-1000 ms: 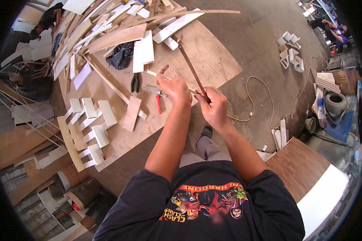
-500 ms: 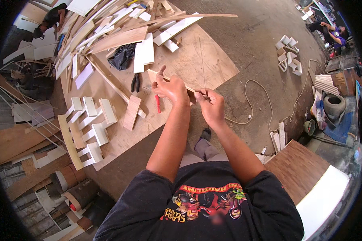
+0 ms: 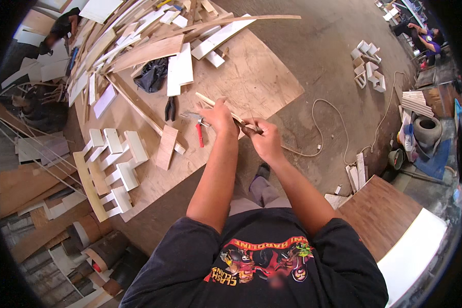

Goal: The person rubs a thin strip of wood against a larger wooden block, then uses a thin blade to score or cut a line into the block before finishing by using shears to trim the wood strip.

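My left hand (image 3: 219, 118) grips a narrow, light wooden strip (image 3: 206, 99) held slanting above the plywood table. At the strip's near end, my right hand (image 3: 265, 137) has its thumb and fingers closed on the wood. Just left of my left hand lies a red-handled tool (image 3: 200, 135) with a metal head, partly covered by that hand. Black-handled pliers (image 3: 171, 109) rest farther left. A short flat wooden board (image 3: 166, 148) lies nearer to me on the plywood (image 3: 194, 154).
A heap of wooden offcuts (image 3: 149, 51) covers the table's far left, beside a black plastic bag (image 3: 151, 75). White-and-wood stepped pieces (image 3: 119, 169) stand at the near left. A cable (image 3: 321, 123) curls over the floor on the right. Two other people sit or bend farther off.
The wooden strip has turned so that a narrower side shows. My left fingers have lowered around it, and my right hand has shifted slightly. The red-handled tool's metal head has come into sight.
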A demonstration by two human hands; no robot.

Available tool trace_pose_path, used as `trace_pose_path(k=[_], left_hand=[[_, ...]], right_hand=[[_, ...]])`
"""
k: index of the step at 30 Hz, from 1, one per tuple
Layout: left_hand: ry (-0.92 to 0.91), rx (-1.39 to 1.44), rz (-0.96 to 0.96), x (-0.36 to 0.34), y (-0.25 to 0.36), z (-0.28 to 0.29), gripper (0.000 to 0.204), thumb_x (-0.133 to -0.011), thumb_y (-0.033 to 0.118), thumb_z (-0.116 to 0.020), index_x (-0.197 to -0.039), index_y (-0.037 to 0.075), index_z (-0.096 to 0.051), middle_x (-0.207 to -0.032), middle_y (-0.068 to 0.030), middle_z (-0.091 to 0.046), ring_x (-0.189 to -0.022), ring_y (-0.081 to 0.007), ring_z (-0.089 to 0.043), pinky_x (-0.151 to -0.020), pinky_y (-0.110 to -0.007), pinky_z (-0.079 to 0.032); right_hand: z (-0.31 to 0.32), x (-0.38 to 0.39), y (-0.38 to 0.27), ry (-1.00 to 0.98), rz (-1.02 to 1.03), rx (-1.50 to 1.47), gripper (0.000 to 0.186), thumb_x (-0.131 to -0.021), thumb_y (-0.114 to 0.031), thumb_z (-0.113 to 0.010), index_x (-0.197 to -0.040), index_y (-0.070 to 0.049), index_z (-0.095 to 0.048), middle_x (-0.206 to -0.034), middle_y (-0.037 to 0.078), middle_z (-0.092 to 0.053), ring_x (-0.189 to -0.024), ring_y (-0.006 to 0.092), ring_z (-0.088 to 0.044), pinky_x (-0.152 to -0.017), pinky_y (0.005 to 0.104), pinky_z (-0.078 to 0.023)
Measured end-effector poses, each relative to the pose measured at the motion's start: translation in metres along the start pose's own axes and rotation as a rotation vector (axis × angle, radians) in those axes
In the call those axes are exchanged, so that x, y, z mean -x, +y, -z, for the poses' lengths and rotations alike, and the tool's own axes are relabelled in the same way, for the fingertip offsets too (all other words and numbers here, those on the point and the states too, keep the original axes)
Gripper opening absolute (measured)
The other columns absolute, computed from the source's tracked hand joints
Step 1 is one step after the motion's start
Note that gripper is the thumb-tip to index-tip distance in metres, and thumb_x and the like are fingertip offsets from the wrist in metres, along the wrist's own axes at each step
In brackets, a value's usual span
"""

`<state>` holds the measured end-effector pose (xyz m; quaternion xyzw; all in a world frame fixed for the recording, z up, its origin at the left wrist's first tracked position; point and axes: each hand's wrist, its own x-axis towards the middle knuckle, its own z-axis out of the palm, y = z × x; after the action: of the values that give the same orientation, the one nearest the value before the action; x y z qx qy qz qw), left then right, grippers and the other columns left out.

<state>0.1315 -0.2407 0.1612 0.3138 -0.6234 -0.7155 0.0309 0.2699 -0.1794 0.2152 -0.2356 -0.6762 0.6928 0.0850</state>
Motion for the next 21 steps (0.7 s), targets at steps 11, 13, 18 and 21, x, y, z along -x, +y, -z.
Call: trace_pose_path(k=[11,13,18,21], left_hand=[[-0.250,-0.250,-0.114,-0.065,-0.057,-0.025,0.039,-0.088,0.004,-0.049,-0.125,-0.007,-0.045,-0.108,-0.0216,-0.059,-0.098,-0.0300,-0.059,-0.089,-0.041,-0.046],[-0.162,-0.274,-0.334,-0.084,-0.076,-0.030,0.042,-0.088,0.005,-0.047,-0.127,-0.010,-0.044,-0.109,-0.0241,-0.059,-0.105,-0.0346,-0.058,-0.095,-0.042,-0.045],[-0.088,-0.464,-0.201,-0.072,-0.086,-0.046,0.055,-0.085,-0.002,-0.050,-0.138,-0.010,-0.036,-0.129,-0.0297,-0.049,-0.117,-0.0425,-0.053,-0.103,-0.046,-0.042],[-0.129,-0.589,-0.235,-0.096,-0.125,-0.048,0.073,-0.081,-0.008,-0.054,-0.147,-0.008,-0.023,-0.150,-0.0310,-0.030,-0.133,-0.0449,-0.040,-0.110,-0.047,-0.037]], right_hand=[[0.002,-0.023,0.058,0.157,0.002,0.452,0.040,-0.098,-0.024,-0.058,-0.135,-0.009,-0.060,-0.095,0.025,-0.069,-0.090,0.0425,-0.068,-0.077,0.0489,-0.052],[-0.009,-0.020,0.066,0.162,0.053,0.518,0.048,-0.100,-0.021,-0.052,-0.147,-0.014,-0.048,-0.092,0.028,-0.068,-0.088,0.0460,-0.067,-0.077,0.0561,-0.050],[-0.008,-0.011,0.092,0.100,-0.014,0.577,0.050,-0.099,-0.015,-0.050,-0.149,-0.016,-0.046,-0.088,0.029,-0.067,-0.081,0.0483,-0.065,-0.074,0.0580,-0.050],[-0.007,-0.007,0.096,0.075,-0.010,0.678,0.056,-0.095,-0.010,-0.050,-0.151,-0.016,-0.044,-0.085,0.028,-0.067,-0.077,0.0470,-0.066,-0.071,0.0567,-0.052]])
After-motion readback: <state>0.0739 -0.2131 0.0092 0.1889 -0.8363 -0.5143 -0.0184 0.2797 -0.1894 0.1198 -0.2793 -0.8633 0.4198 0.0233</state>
